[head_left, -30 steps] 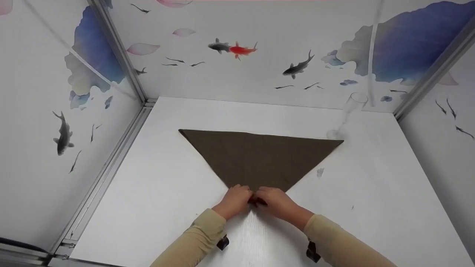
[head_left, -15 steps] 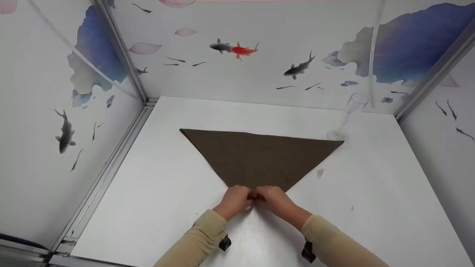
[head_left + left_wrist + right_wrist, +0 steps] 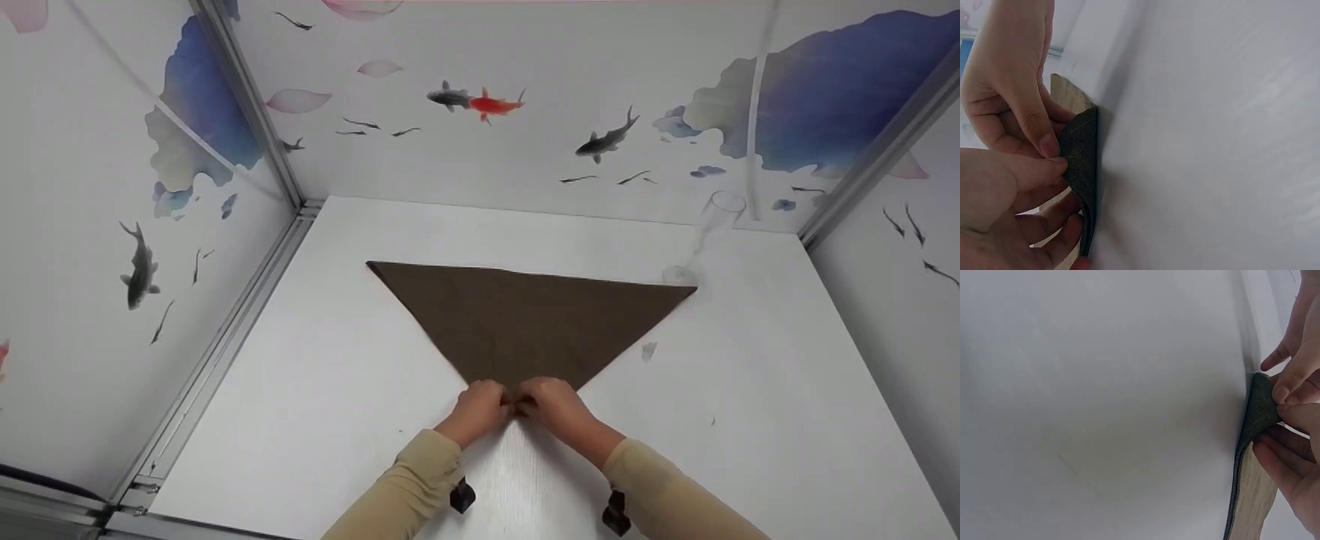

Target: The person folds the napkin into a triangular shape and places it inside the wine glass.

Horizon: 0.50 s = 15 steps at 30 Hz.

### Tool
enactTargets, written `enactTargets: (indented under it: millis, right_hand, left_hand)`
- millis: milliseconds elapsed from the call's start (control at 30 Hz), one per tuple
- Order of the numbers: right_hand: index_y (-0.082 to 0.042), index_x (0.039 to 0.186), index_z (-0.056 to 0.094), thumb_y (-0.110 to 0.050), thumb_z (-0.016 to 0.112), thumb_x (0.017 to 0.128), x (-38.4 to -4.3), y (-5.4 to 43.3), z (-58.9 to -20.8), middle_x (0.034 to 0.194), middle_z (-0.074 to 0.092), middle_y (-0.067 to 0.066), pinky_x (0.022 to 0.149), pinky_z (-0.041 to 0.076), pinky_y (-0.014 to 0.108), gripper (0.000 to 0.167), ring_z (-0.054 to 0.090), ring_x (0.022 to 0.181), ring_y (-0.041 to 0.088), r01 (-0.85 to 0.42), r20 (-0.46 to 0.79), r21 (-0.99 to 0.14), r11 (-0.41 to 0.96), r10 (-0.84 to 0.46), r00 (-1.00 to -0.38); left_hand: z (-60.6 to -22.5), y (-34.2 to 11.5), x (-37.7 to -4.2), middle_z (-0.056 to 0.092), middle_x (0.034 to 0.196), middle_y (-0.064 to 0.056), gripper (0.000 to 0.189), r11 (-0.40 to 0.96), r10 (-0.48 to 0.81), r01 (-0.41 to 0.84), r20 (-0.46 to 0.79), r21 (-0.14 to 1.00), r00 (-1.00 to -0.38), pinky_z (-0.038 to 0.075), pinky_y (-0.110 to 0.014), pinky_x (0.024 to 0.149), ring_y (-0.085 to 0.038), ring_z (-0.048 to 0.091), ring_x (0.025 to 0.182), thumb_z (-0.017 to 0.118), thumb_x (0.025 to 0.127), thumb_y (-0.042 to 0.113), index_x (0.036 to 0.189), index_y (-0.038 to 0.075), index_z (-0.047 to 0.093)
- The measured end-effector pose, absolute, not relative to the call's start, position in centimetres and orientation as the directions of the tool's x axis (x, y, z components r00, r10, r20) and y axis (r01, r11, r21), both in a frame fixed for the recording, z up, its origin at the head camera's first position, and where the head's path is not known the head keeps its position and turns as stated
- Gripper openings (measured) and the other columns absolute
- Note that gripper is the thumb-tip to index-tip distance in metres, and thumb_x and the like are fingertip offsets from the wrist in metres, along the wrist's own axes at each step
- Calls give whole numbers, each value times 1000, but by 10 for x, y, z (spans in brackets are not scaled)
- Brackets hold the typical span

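Note:
A brown cloth napkin [image 3: 525,322], folded into a triangle, lies flat on the white table with its long edge at the far side. My left hand [image 3: 480,411] and right hand [image 3: 559,409] meet at its near point. Thumbs and fingers of both hands pinch the tip side by side. Seen from the left wrist, the dark napkin tip [image 3: 1081,154] is turned up off the table between the thumbs. The right wrist view shows the same lifted fold [image 3: 1261,408], with a paler layer [image 3: 1255,492] beneath it. Part of the tip is hidden behind the fingers.
A tall clear glass [image 3: 709,232] stands behind the napkin's right corner. White walls [image 3: 480,165] printed with fish and leaves enclose the table at the back and sides. Metal rails [image 3: 225,352] run along the left edge.
Both hands keep their pinch at the near tip and have drawn slightly closer together. The dark turned-up part between them shows less now. The head view has shifted a little.

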State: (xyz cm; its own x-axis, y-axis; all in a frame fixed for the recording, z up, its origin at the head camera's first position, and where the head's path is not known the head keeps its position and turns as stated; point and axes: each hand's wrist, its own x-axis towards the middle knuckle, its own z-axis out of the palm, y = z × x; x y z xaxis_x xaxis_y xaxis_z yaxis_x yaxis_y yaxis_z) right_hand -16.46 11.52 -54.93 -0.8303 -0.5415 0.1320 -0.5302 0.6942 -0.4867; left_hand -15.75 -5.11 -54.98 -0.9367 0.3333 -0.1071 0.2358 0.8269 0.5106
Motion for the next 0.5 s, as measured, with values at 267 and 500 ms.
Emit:
enactTargets:
  millis: [267,500]
  right_hand:
    - [-13,73,70,-17,79,82,-158,116,-553,66,50,-4,56,47,29,13,52,61,12,-557,196,-355,751,-523,-829]
    - [-11,76,72,-23,81,81,-154,118,-554,67,47,-6,55,42,27,15,43,60,10,-576,123,-314,754,-570,-813]
  left_hand:
    - [-549,-56,-157,69,93,-3,14,768,302,99,-222,633,-927,45,-53,89,-30,60,99,65,94,16,94,9,77]
    - [-555,-59,-157,67,89,4,14,749,301,98,-205,656,-931,41,-54,89,-24,57,94,66,93,18,85,14,77]
